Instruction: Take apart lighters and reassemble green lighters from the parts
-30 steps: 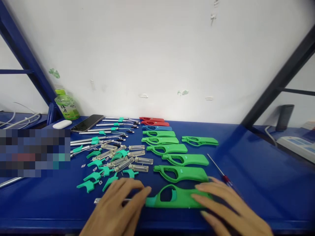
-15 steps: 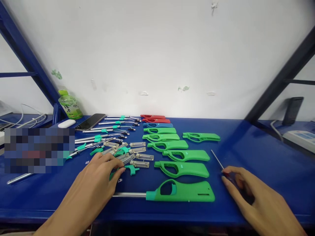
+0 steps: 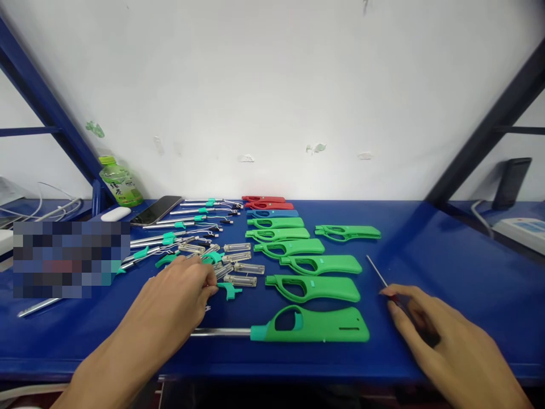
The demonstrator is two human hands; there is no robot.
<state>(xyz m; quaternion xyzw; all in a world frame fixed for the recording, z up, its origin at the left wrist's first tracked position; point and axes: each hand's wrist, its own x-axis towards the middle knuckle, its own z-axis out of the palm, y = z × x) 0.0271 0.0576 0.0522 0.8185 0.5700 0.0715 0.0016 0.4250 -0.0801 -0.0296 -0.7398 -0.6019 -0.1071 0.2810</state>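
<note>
My left hand (image 3: 183,295) is closed in a pinch beside a teal trigger piece (image 3: 230,291); what its fingertips hold is hidden. My right hand (image 3: 434,335) grips a screwdriver (image 3: 377,271) by its dark red handle, the thin shaft pointing up and left. Between the hands lies a green lighter with a metal tube (image 3: 315,325), near the front edge. Several green handle shells (image 3: 327,288) are lined up behind it, with a blue one (image 3: 275,213) and red ones (image 3: 268,205) at the back. Clear fuel tanks (image 3: 249,268) lie beyond my left hand.
Metal tubes with teal triggers and wires (image 3: 179,225) lie at the left, near a black phone (image 3: 156,211), a white case (image 3: 116,214) and a green bottle (image 3: 121,184). A separate green shell (image 3: 348,232) lies at the right. A white wall stands behind.
The view has shifted slightly. My left hand has moved a little to the right, its fingers drawn closer together by the teal trigger piece. My right hand still holds the screwdriver.
</note>
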